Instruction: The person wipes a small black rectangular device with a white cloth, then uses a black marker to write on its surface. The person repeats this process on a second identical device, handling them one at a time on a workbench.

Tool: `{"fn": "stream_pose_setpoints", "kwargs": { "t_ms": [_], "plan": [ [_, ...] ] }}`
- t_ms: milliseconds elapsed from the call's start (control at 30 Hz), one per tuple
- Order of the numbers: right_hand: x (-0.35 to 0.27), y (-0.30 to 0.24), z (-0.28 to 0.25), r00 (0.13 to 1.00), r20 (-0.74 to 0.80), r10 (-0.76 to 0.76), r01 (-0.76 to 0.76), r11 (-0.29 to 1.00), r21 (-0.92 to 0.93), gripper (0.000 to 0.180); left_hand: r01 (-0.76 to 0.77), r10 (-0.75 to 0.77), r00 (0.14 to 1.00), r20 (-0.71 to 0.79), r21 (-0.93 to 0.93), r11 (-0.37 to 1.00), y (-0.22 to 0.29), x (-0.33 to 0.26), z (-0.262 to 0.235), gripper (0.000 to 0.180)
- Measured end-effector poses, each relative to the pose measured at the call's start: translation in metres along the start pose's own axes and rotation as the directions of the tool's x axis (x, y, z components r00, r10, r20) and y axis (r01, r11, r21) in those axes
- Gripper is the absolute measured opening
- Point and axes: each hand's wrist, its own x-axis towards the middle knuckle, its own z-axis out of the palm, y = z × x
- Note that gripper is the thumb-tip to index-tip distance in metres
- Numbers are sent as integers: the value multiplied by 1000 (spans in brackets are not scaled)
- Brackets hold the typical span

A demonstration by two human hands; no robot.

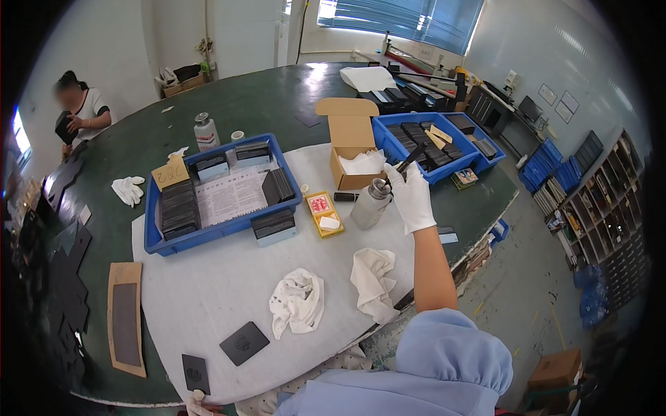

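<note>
My right hand, in a white glove, is closed round a thin dark piece, whose exact kind I cannot make out. Right beside it stands a grey bottle with a metal neck. At the bottom edge, my left hand is mostly cut off by the picture. Its covered fingertip presses on the lower edge of a small black plate bearing a round mark, which it pinches near the table's front edge. A second black plate with a similar mark lies on the white cloth.
Blue trays hold stacked black plates. Around them are a cardboard box, a yellow card box, crumpled white cloths, a white glove and another bottle. A person works at the far left.
</note>
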Motion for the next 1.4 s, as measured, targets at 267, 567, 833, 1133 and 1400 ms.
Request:
{"fn": "stream_pose_setpoints", "kwargs": {
  "t_ms": [267,567,833,1133,1400],
  "plan": [
    [3,3,4,1000,-21,-22,23,1000,18,34,82,-89,993,-82,-81,993,-5,-1,3,39],
    [6,12,9,1000,-12,4,-4,1000,7,35,86,-96,992,-86,-118,989,-4,-3,5,38],
    [5,5,8,1000,-8,5,-5,1000,6,35,95,-101,991,-85,-74,993,-3,-1,3,39],
    [4,9,9,1000,-28,-12,11,1000,-25,35,97,-101,994,-50,-79,992,-3,0,2,40],
    [-6,-17,-6,995,-91,28,-8,977,212,25,310,-274,932,237,-131,942,-65,19,-36,43]
  ]
}}
